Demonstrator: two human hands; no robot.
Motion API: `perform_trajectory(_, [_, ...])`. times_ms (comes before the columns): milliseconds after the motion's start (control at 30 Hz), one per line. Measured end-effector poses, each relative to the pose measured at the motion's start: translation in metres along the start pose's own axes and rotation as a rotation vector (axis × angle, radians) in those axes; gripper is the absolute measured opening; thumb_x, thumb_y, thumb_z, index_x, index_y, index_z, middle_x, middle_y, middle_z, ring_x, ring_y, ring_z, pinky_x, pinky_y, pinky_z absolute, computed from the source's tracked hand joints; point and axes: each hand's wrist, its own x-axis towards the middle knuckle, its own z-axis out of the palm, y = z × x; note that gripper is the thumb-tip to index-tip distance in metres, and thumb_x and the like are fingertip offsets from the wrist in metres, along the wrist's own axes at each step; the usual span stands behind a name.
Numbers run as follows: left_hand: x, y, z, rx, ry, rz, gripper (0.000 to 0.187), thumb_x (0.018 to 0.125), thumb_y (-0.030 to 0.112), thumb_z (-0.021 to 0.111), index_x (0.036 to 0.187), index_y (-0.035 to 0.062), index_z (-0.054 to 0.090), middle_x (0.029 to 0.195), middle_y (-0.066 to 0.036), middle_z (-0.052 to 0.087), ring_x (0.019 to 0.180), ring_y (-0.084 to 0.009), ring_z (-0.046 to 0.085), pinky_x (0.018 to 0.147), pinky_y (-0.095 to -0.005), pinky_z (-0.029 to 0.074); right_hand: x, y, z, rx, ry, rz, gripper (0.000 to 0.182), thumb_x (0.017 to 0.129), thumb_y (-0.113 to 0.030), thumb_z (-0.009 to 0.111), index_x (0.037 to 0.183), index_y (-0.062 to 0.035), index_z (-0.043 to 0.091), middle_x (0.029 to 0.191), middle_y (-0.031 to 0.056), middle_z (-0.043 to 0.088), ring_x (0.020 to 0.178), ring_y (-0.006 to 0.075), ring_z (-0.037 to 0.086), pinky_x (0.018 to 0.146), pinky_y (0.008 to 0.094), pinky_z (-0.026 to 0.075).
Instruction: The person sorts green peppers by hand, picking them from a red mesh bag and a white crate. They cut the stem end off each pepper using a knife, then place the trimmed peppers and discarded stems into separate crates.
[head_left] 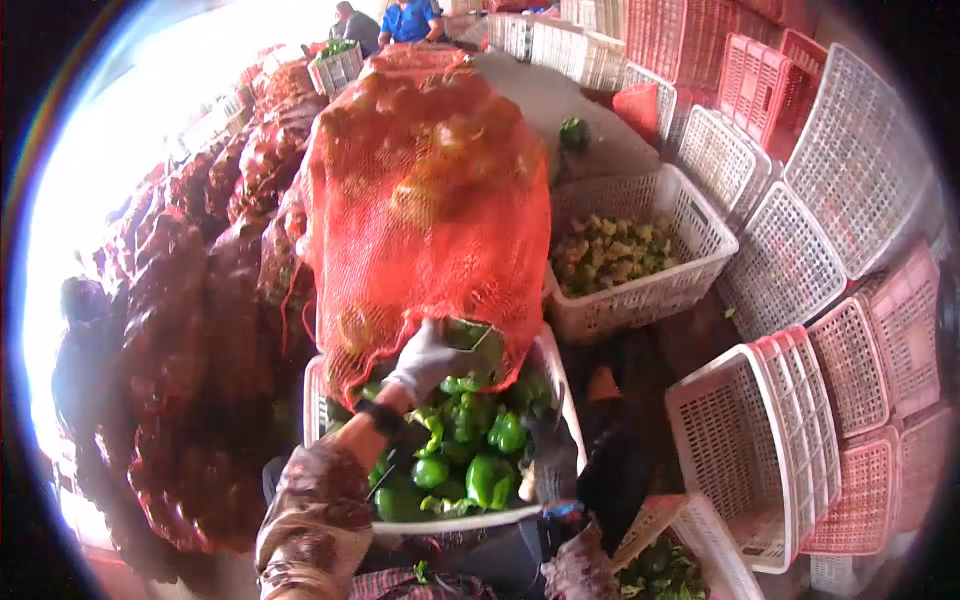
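Observation:
A large red mesh bag (420, 200) full of green and yellowish produce leans over a white crate (565, 400). Its open lower mouth hangs above the crate. My left hand (430, 360), in a pale glove, is closed on the edge of that mouth, and a dark green pepper shows just beside the fingers. Glossy green bell peppers (492, 482) fill the crate below. My right hand (553, 455), in a dark grey glove, is low at the crate's right side, close to the peppers. Its fingers are dark and blurred, so their grip does not show.
Full mesh sacks (170, 370) are piled on the left. To the right, a white crate (690, 265) holds pale green trimmings, and several plastic crates (740, 450) are stacked. Another crate (715, 545) with green pieces sits at lower right. Two people (408, 20) are at the back.

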Motion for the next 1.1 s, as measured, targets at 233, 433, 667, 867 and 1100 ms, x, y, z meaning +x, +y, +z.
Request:
perform_trajectory(233, [-0.135,-0.036,-0.025,-0.758,-0.042,-0.103,0.062,0.096,0.043,0.049,0.141,0.0031,0.036,0.125,-0.005,0.055,0.101,-0.0103,0.055,0.074,-0.0236,0.048,-0.008,-0.07,0.037,0.42,-0.494,-0.198,0.071,0.09,-0.024,0.062,0.148,-0.0066,0.027,0.146,0.0153,0.04,0.131,0.0302,0.042,0.112,0.0378,0.025])
perform_trajectory(433, [-0.19,-0.026,-0.033,-0.747,0.056,0.088,0.082,0.087,0.041,0.068,0.146,0.0,0.027,0.139,-0.013,0.044,0.122,-0.0189,0.045,0.103,-0.0316,0.037,-0.052,-0.089,0.05,0.671,-0.367,0.556,0.064,0.092,-0.046,0.052,0.139,-0.0054,0.037,0.126,0.0195,0.051,0.039,0.0201,0.054,0.023,0.0272,0.04])
perform_trajectory(667, [-0.212,-0.036,-0.014,-0.641,0.325,0.295,0.136,0.057,0.031,0.09,0.148,-0.0015,-0.005,0.143,-0.023,0.031,0.133,-0.0316,0.033,0.111,-0.0422,0.028,-0.112,-0.119,0.073,0.477,-0.321,0.299,0.064,0.094,-0.06,0.044,0.128,-0.0056,0.047,0.11,0.0085,0.057,0.087,0.0159,0.057,0.07,0.0292,0.05])
perform_trajectory(867, [-0.212,-0.013,-0.023,-0.942,0.491,0.283,0.129,0.057,0.014,0.088,0.15,0.0084,-0.002,0.144,-0.017,0.03,0.132,-0.0285,0.034,0.112,-0.0427,0.028,-0.13,-0.121,0.091,0.114,-0.092,-0.219,0.044,0.094,-0.023,0.061,0.128,0.0021,0.049,0.113,0.0108,0.061,0.087,0.0198,0.057,0.079,0.0344,0.048])
perform_trajectory(1100, [-0.206,-0.02,-0.04,-1.132,0.526,0.273,0.106,0.059,0.026,0.084,0.145,0.0047,0.024,0.139,-0.011,0.039,0.128,-0.0255,0.039,0.109,-0.0393,0.033,-0.122,-0.137,0.062,-0.022,-0.195,-0.268,0.021,0.096,-0.017,0.056,0.111,-0.002,0.059,0.087,0.0078,0.066,0.061,0.0151,0.055,0.056,0.0322,0.048])
